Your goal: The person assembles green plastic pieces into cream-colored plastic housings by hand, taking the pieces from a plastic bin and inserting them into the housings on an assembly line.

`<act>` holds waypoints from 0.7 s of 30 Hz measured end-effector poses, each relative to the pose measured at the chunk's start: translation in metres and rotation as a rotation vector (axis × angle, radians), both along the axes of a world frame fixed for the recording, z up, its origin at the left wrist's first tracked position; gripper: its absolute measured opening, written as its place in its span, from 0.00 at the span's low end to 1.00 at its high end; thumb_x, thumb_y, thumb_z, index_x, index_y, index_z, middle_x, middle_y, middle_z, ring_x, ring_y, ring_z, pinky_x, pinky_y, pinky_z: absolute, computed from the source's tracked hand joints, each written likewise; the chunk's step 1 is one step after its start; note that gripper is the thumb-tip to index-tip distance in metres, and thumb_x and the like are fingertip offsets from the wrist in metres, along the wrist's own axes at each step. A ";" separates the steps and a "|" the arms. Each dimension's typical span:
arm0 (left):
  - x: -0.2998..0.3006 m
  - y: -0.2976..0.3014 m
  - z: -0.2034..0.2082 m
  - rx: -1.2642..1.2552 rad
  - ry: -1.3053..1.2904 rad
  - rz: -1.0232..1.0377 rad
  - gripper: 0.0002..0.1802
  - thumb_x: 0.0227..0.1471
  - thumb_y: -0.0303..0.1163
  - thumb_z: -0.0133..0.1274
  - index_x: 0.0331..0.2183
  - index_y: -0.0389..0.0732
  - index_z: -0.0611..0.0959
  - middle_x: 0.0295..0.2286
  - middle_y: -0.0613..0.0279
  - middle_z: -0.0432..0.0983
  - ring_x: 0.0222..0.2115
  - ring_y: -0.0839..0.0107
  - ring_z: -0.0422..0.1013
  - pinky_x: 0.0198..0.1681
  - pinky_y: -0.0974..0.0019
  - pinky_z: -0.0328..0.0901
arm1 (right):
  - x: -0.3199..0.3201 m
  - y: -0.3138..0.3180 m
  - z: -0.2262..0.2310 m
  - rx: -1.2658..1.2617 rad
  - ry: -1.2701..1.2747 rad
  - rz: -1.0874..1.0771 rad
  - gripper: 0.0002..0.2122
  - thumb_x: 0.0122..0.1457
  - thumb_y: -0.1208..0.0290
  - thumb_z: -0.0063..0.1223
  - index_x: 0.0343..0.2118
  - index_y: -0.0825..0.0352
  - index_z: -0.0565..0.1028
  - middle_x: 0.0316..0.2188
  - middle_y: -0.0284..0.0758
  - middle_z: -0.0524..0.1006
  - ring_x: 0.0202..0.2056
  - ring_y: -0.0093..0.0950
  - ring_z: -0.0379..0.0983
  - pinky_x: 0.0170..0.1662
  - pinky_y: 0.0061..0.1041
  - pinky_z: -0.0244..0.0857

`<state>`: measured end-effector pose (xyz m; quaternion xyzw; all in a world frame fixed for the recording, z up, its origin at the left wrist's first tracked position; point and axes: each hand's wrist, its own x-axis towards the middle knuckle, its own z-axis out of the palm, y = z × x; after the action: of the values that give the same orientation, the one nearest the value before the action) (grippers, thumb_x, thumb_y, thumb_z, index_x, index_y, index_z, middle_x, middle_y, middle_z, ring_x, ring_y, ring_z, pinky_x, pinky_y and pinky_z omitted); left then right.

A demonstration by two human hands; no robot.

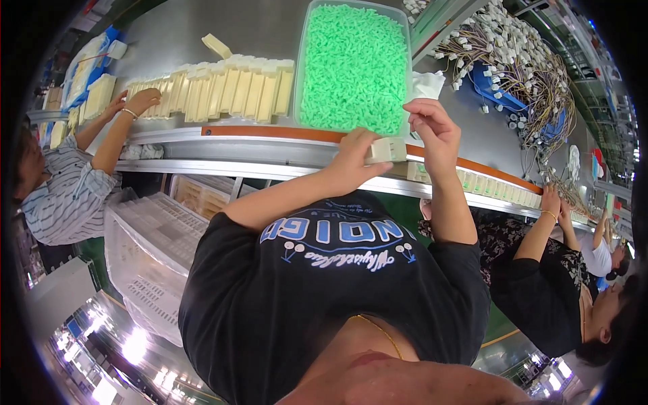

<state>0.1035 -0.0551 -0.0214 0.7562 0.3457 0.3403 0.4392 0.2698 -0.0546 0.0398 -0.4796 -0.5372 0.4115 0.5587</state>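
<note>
At the table's near edge my left hand [354, 158] grips a small off-white plastic housing [386, 150], with slots on the end facing right. Just right of it, my right hand [437, 131] is raised, its thumb and fingertips pinched together. Whatever those fingertips hold is too small to make out. Directly beyond both hands stands a clear plastic tub [299, 77], heaped with small bright green pieces [354, 67].
Cream housings [236, 88] stand in a row left of the tub, one lying apart [216, 46]. Wire harnesses with white connectors [520, 61] pile up at the right. Several housings [499, 189] line the rail. Co-workers sit at both sides; white crates [152, 233] stand lower left.
</note>
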 end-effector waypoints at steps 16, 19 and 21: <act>0.027 -0.019 -0.001 -0.133 0.572 -0.353 0.18 0.47 0.36 0.43 0.35 0.30 0.65 0.30 0.42 0.70 0.32 0.49 0.68 0.34 0.54 0.62 | 0.007 0.007 0.000 0.002 -0.004 0.103 0.08 0.48 0.87 0.39 0.29 0.75 0.72 0.32 0.36 0.69 0.28 0.19 0.63 0.30 0.16 0.57; 0.031 -0.016 0.010 -0.306 0.623 -0.373 0.20 0.48 0.39 0.42 0.35 0.29 0.68 0.31 0.41 0.71 0.35 0.48 0.68 0.37 0.54 0.62 | 0.003 0.013 0.003 -0.003 0.011 0.114 0.08 0.48 0.87 0.40 0.28 0.75 0.72 0.32 0.36 0.69 0.28 0.19 0.63 0.29 0.16 0.57; 0.027 -0.002 0.025 -0.274 0.671 -0.565 0.17 0.47 0.37 0.42 0.32 0.30 0.72 0.28 0.43 0.72 0.32 0.50 0.69 0.35 0.54 0.62 | 0.001 0.018 0.004 -0.012 0.001 0.130 0.08 0.48 0.87 0.40 0.28 0.75 0.72 0.33 0.36 0.68 0.28 0.19 0.63 0.29 0.16 0.57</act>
<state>0.1309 -0.0567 0.0036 0.8242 0.2907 -0.1055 0.4744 0.2709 -0.0368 0.0439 -0.4467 -0.5644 0.4507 0.5280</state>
